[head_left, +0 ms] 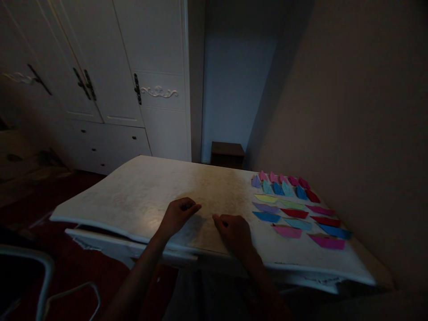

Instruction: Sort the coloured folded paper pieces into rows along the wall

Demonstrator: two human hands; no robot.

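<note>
Over the middle of the white table (pixel 147 187), my left hand (pixel 177 216) is closed, its fingers curled in and its thumb side toward my other hand. A short gap separates it from my right hand (pixel 236 232), which is curled in a loose fist near the table's front edge. Nothing shows in either hand. On the table to the right lie several folded paper boats in rows, among them a yellow paper boat (pixel 265 199), a red paper boat (pixel 294 214), a blue paper boat (pixel 266 216) and a pink paper boat (pixel 287 231). Smaller folded paper pieces (pixel 278 188) stand behind them.
A white wardrobe (pixel 163 49) with dark handles stands behind the table at the left. A small brown cabinet (pixel 227 149) sits in the corner beyond. The wall (pixel 361 111) borders the right side. A metal chair frame (pixel 47 272) is at the lower left.
</note>
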